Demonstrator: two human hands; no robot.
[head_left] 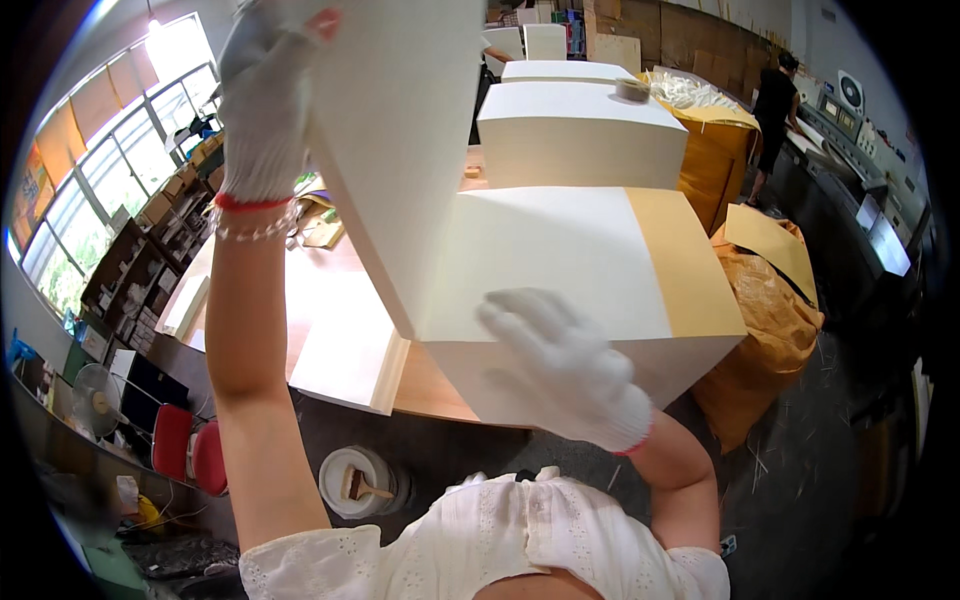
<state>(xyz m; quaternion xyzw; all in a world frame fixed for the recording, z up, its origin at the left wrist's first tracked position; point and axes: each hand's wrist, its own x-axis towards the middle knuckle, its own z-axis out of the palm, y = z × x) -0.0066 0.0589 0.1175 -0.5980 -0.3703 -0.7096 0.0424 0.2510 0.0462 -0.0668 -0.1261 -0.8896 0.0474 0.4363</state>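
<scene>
My left hand (265,95), in a white knitted glove with a red cuff, is raised high at the left edge of a tall white panel (400,130). It grips that edge; some of the fingers are hidden. The panel stands nearly upright, its lower end on the left side of a large white block-like stack (550,250) with a yellowish strip along its right. My right hand (575,370), gloved the same way, is blurred by motion at the stack's near edge. Its fingers are stretched out and hold nothing; whether they touch the stack I cannot tell.
Behind stands another white stack (580,135) with a tape roll (632,90) on top. White slabs (350,340) lie on the wooden table at left. Below is a bucket with a brush (355,485). Orange sacks (765,320) stand right; a person (775,120) works at a far machine.
</scene>
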